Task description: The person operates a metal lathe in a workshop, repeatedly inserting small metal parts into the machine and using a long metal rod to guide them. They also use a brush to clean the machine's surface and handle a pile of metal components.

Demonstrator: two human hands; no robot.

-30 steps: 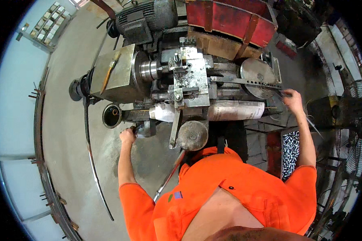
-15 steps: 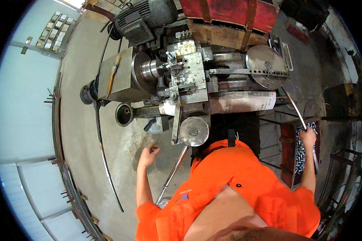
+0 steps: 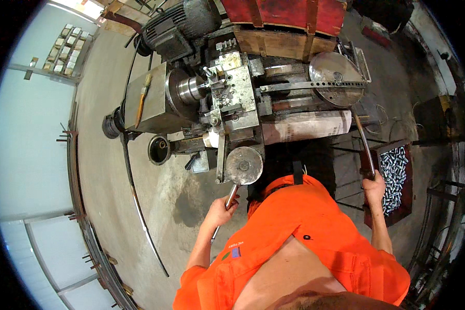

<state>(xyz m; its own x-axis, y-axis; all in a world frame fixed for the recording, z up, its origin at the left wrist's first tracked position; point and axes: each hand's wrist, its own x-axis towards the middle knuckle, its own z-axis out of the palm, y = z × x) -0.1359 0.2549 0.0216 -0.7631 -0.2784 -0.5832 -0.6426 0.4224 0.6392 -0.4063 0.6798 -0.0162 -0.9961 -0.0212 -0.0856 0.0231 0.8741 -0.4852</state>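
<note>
My left hand (image 3: 222,211) is closed round a steel lever (image 3: 232,195) just below a round metal disc (image 3: 244,165) at the front of a lathe. Off to the right, my right hand (image 3: 373,188) grips a long metal lever (image 3: 364,139), which rises toward a large disc (image 3: 337,80) with a perforated bar across it. Between the two lies the lathe's greasy tool carriage (image 3: 238,95). A shiny cylindrical chuck (image 3: 191,90) sticks out of the headstock, close to the tool post. The cutting tip is too small to make out.
A red box (image 3: 395,181) of small metal pieces stands beside my right forearm. On the headstock lies a brush (image 3: 143,101). Behind are an electric motor (image 3: 181,26) and a red wooden crate (image 3: 289,15). A long rod (image 3: 134,194) slants over the floor at left.
My left hand has gone from hanging free to gripping the near lever. My right hand, still on its lever, has moved left and nearer to me, uncovering the box of metal pieces.
</note>
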